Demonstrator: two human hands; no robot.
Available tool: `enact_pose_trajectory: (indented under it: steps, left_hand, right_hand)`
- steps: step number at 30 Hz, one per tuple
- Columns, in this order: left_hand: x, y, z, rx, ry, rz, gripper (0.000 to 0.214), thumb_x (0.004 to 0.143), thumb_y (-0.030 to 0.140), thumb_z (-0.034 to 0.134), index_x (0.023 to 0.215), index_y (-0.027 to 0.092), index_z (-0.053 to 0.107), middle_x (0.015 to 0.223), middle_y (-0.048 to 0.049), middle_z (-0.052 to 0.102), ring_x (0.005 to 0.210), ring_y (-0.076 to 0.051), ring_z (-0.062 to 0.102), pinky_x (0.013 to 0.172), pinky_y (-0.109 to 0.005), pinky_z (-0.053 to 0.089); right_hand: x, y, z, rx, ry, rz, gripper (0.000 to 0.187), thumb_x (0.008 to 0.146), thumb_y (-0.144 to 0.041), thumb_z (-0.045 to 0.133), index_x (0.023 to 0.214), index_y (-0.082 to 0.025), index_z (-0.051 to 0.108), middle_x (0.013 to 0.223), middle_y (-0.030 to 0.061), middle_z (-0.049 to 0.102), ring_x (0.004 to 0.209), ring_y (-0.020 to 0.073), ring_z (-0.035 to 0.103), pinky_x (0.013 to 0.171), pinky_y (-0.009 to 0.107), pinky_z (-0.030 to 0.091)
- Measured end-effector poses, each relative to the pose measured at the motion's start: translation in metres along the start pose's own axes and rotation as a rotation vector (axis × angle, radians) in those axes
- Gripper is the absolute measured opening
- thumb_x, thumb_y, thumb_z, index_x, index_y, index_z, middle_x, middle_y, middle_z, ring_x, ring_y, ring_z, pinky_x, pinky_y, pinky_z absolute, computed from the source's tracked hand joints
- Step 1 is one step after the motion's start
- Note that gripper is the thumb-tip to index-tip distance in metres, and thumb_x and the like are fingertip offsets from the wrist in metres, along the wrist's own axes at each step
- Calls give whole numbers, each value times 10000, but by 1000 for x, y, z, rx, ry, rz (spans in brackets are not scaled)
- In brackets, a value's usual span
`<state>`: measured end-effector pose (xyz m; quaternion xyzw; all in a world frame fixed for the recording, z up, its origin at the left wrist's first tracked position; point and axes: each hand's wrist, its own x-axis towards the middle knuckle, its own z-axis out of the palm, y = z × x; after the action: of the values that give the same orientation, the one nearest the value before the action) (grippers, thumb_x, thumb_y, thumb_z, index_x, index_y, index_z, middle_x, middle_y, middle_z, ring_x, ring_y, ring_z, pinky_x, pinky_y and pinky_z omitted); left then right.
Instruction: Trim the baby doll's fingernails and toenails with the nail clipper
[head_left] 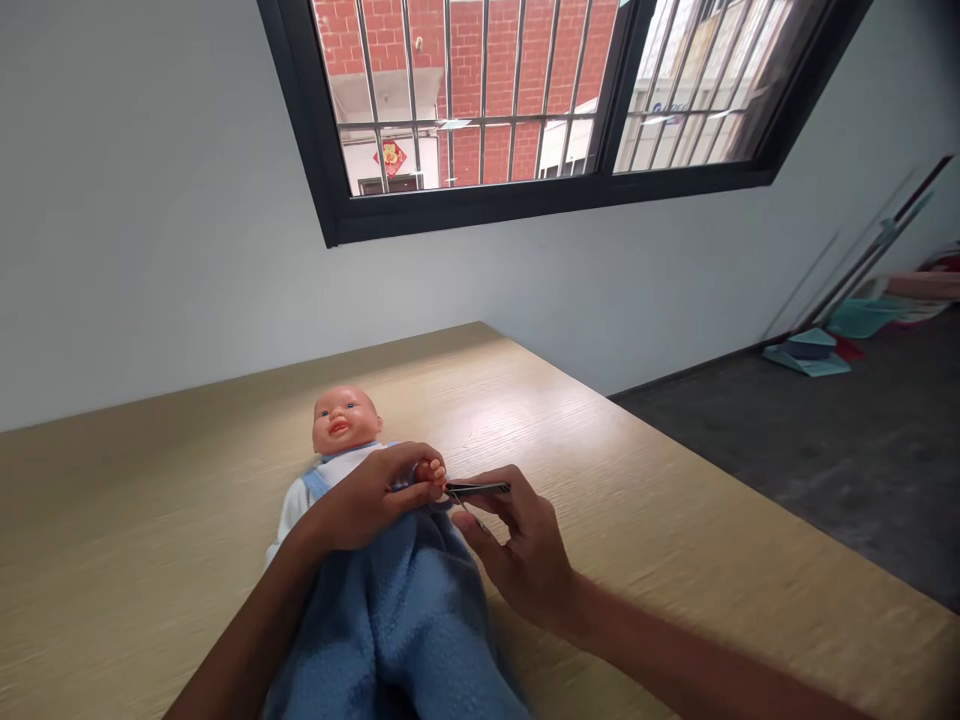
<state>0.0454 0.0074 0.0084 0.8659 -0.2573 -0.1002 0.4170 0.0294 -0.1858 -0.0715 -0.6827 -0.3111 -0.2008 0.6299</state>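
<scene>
A baby doll (345,420) lies on its back on the wooden table (675,520), head toward the wall, in a white top and blue fleece outfit (405,620). My left hand (367,500) is closed around the doll's small hand (433,470), holding its fingers out to the right. My right hand (517,550) pinches a dark metal nail clipper (476,489), its tip touching the doll's fingertips.
The table ends at a grey wall under a black-framed barred window (540,110). To the right the table edge drops to a dark floor with teal items (810,352) and leaning boards by the wall.
</scene>
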Motion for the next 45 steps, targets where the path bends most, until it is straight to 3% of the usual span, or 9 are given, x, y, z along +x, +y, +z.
enact_pose_trajectory:
  steps: [5,9,13,18,25,32,45]
  left_hand:
    - [0,-2,2,19,-9,21,176,962,341,558,944,176,616,924,-13,605,850,-156,537,775,-256,433]
    - [1,-5,3,63,-8,50,187,966,339,550,1019,181,635,931,-20,616,852,-159,544,782,-262,447]
    - [1,-6,4,78,-12,63,144,944,290,566,1001,179,638,936,-25,628,853,-161,559,787,-265,458]
    - [1,-1,6,109,-24,84,77,915,212,583,866,171,626,864,-4,621,821,-150,545,769,-258,443]
    - [3,-4,6,124,-22,96,73,931,226,581,929,172,630,887,-11,632,840,-154,560,775,-261,450]
    - [1,-5,4,133,-30,120,76,897,200,610,962,171,636,888,-8,637,847,-157,570,792,-268,457]
    - [4,-15,5,134,-9,155,88,861,213,597,921,172,649,869,-10,649,819,-160,567,760,-268,458]
  right_hand:
    - [4,-6,-2,-71,-27,-1,60,976,-278,580,1020,-237,576,931,22,759,842,163,757,744,251,619]
    - [8,-10,-2,-123,-53,-16,99,957,-300,607,1005,-226,562,916,29,749,834,171,746,759,280,615]
    - [8,-10,-4,-205,-116,-62,75,972,-289,572,986,-216,584,873,31,733,772,167,722,676,278,585]
    - [6,-9,-7,-305,-163,-173,76,965,-282,582,984,-212,560,833,24,717,710,159,703,628,265,557]
    - [2,-2,-4,-452,-121,-359,271,959,-451,598,1048,-202,537,832,65,725,729,213,724,629,309,580]
    - [4,-8,1,-675,-178,-490,106,978,-291,566,995,-186,571,837,87,725,745,228,723,637,318,574]
    - [9,-19,11,-863,-184,-469,213,1012,-279,445,857,-185,558,695,58,645,588,200,617,517,308,441]
